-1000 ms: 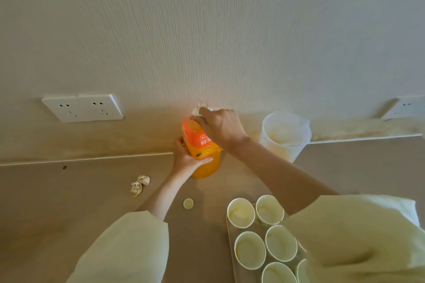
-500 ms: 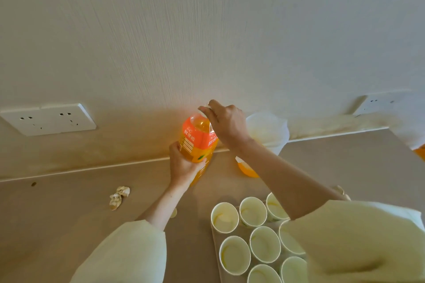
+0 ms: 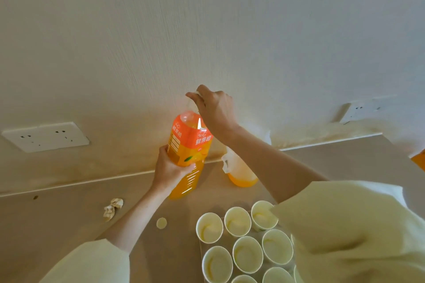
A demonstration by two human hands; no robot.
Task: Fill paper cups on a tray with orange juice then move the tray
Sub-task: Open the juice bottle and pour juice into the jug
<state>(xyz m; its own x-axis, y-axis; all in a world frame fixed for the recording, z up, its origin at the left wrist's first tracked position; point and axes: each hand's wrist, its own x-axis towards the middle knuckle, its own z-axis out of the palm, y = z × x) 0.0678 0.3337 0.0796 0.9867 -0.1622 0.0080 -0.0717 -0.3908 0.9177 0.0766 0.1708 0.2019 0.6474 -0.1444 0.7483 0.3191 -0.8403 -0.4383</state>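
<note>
One juice bottle [image 3: 191,142]: left hand [image 3: 169,169] grips body, right hand [image 3: 216,108] top.

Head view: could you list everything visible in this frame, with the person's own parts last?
juice bottle: 1, orange, upright on the counter by the wall
paper cups: at least eight showing, white, on the tray, some hidden by a sleeve
tray: 1, pale, lower right of the counter
jug: 1, translucent with orange liquid at the bottom, behind the right forearm
small disc: 1, pale yellow, on the counter left of the cups
crumpled paper: 1, off-white, left on the counter
wall sockets: 2, white, far left and far right
orange object: 1, cut off at the right edge
counter: beige
left hand: grips the bottle's middle
right hand: grips the bottle's top
</note>
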